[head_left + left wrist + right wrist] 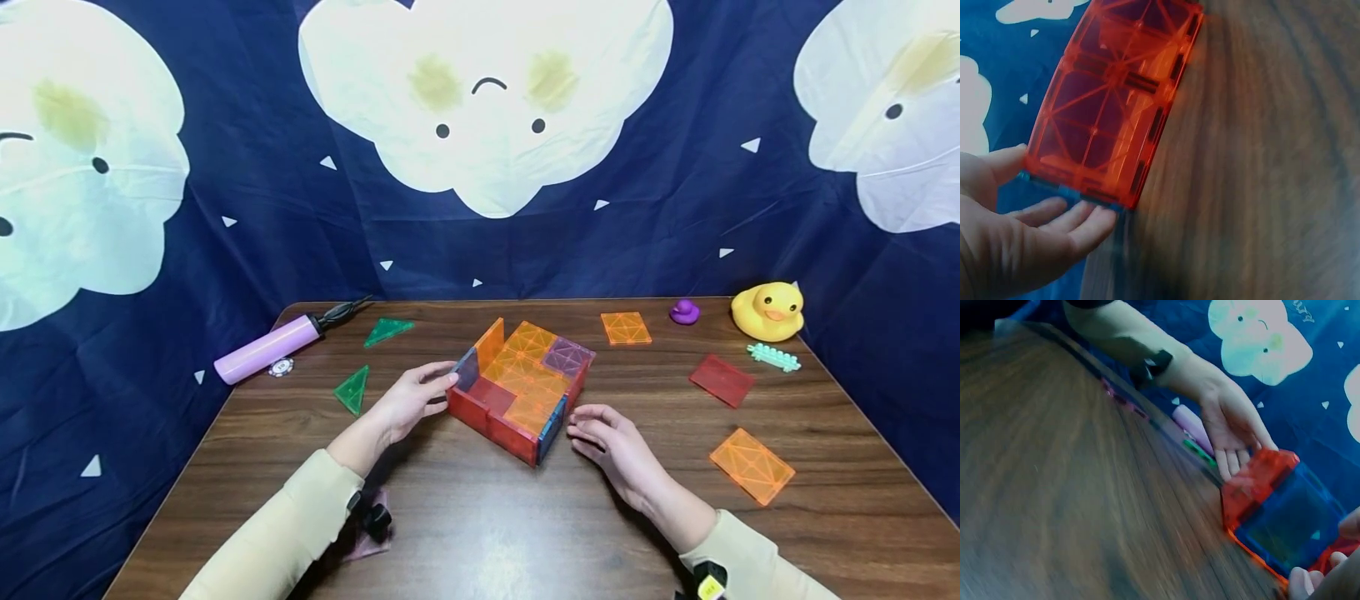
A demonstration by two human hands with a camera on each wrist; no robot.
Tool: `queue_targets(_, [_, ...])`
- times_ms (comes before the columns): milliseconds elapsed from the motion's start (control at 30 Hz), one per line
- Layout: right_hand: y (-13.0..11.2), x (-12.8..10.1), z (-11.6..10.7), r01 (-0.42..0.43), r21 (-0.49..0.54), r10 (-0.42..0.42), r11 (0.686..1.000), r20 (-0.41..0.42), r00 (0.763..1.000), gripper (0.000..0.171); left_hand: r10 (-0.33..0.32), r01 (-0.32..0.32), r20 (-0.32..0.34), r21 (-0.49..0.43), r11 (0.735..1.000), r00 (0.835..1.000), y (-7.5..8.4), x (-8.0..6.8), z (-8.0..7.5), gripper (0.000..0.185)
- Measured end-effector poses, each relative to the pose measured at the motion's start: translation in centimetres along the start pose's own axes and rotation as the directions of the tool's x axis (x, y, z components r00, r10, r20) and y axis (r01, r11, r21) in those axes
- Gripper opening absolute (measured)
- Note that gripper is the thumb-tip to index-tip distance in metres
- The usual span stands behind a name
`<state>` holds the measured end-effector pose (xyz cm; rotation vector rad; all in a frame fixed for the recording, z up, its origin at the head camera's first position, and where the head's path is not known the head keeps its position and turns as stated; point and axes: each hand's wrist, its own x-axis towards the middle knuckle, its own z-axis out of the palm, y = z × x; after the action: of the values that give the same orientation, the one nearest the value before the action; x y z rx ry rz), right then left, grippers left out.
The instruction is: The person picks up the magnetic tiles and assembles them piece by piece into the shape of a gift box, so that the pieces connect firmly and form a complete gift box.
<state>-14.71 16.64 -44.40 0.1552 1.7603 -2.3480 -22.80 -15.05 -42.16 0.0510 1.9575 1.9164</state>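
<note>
In the head view, a low box of translucent magnetic tiles (491, 427) stands on the table. Red and blue tiles form its sides, and an orange tile (491, 343) stands upright at its left. Orange, red and purple tiles make up its floor. My left hand (408, 400) is at the box's left corner, thumb at the top edge and fairly straight fingers along the outside of a blue tile (467, 371). Beside the blue tile (1288, 522) at the other end, my right hand (618, 454) has loosely bent fingers and holds nothing.
Two green triangle tiles (351, 390) lie left of the box. Right of it are orange tiles (752, 467), a red tile (722, 381), a yellow duck (767, 312), a purple duck (684, 312) and a mint toy (774, 357). A lilac pump (266, 350) lies at the back left.
</note>
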Motion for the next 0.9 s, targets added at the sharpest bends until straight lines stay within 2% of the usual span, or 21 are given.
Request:
queue_targets(133, [-0.5,1.4,-1.0,0.066,0.002,-0.065,0.998,-0.099,0.993,0.024,-0.023,0.005,-0.126,-0.146,0.989,0.992,-0.4,-1.5,1.6,0.072])
queue_targets(233, [-1.0,2.9,-1.8,0.101,-0.045,-0.105,0.994,-0.107,0.989,0.037,-0.029,-0.026,-0.195,-0.275,0.961,0.980,-0.5,-3.3,3.4,0.083])
queue_targets(333, [-1.2,3.8,-2.2,0.123,-0.094,-0.128,0.988,-0.049,0.990,0.050,-0.028,-0.035,-0.190,-0.320,0.947,0.981,-0.7,-4.6,5.3,0.085])
queue_targets(433, [-1.0,4.1,-2.3,0.143,-0.126,-0.142,0.982,0.013,0.990,0.057,0.004,-0.048,-0.145,-0.302,0.952,0.989,-0.8,-5.2,6.6,0.079])
queue_targets(600, [-0.5,3.8,-2.3,0.155,-0.145,-0.151,0.977,0.037,0.988,0.058,0.056,-0.087,-0.124,-0.264,0.961,0.991,-1.0,-5.0,7.1,0.065])
queue_targets(767, [-0.4,2.5,-2.0,0.149,-0.180,-0.150,0.972,0.011,0.989,0.050,0.065,-0.100,-0.140,-0.263,0.960,0.988,-0.8,-3.8,6.1,0.061])
queue_targets(900, [-0.4,0.7,-2.0,0.130,-0.218,-0.125,0.967,0.040,0.991,0.044,0.058,-0.100,-0.152,-0.286,0.953,0.987,-0.6,-2.5,5.2,0.064])
